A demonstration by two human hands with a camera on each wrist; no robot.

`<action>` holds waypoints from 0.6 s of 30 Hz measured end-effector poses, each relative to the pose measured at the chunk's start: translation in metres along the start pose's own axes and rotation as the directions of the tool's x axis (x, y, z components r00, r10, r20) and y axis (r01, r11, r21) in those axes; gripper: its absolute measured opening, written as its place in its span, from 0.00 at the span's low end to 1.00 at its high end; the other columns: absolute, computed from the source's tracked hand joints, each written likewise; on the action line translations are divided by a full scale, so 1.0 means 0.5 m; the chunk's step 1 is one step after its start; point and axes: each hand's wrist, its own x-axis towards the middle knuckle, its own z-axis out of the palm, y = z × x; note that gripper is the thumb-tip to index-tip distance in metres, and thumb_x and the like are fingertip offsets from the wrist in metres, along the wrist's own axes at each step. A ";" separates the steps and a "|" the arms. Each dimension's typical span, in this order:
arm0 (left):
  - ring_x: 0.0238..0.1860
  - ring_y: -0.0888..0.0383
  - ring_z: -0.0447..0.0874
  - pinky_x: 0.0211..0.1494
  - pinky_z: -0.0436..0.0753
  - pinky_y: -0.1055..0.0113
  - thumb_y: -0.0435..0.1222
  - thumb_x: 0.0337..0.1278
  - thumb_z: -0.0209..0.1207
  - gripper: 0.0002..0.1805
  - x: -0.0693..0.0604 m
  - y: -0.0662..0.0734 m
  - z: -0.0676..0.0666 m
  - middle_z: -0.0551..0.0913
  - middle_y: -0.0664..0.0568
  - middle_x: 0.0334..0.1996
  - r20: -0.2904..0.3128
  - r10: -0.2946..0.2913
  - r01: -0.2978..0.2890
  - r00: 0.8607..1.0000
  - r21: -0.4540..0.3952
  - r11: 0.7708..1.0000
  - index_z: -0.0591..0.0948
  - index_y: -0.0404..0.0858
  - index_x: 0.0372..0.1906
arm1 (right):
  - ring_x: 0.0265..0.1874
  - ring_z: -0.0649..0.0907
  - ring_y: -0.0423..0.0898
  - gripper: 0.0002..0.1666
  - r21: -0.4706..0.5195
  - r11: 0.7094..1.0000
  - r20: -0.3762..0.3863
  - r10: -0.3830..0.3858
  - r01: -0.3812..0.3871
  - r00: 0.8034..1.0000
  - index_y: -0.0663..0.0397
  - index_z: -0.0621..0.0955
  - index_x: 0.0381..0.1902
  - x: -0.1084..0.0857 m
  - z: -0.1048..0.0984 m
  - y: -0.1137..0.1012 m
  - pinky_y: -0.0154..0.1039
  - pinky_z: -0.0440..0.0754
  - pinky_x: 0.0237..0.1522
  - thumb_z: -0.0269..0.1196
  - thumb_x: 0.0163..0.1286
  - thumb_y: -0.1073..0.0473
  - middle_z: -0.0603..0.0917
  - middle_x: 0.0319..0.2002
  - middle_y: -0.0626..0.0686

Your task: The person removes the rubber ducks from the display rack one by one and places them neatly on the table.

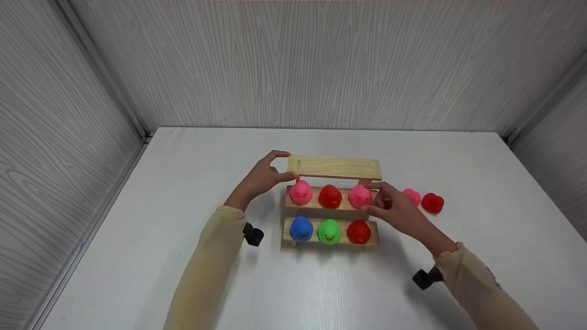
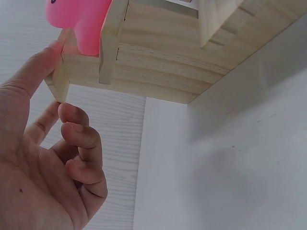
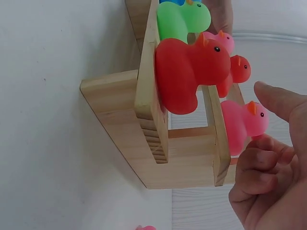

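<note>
A three-tier wooden rack [image 1: 335, 168] bears small rubber ducks. At its left end my left hand [image 1: 263, 176] pinches the top plank between thumb [image 2: 36, 72] and index finger, close to a pink duck [image 1: 301, 192]. My right hand [image 1: 399, 206] is around another pink duck [image 1: 359, 197] at the right of the middle tier. In the right wrist view a finger touches that duck, while the thumb [image 3: 276, 98] stands apart from it. Between the pink ducks sits a red duck [image 1: 330, 196]. The lowest tier holds blue [image 1: 301, 229], green [image 1: 329, 232] and red [image 1: 358, 232] ducks.
Right of the rack, behind my right hand, a pink duck [image 1: 412, 196] and a red duck [image 1: 432, 203] lie on the white table [image 1: 206, 284]. Grey wood-patterned panels [image 1: 321, 68] stand at the back and both sides.
</note>
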 end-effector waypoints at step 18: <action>0.33 0.57 0.67 0.37 0.66 0.63 0.53 0.51 0.67 0.38 -0.004 0.000 -0.001 0.78 0.44 0.31 0.002 -0.001 0.002 1.000 -0.021 1.000 0.66 0.55 0.68 | 0.26 0.71 0.44 0.23 -0.047 0.999 -0.043 -0.016 0.014 0.999 0.55 0.74 0.55 0.009 0.010 0.012 0.30 0.68 0.26 0.67 0.64 0.56 0.71 0.25 0.49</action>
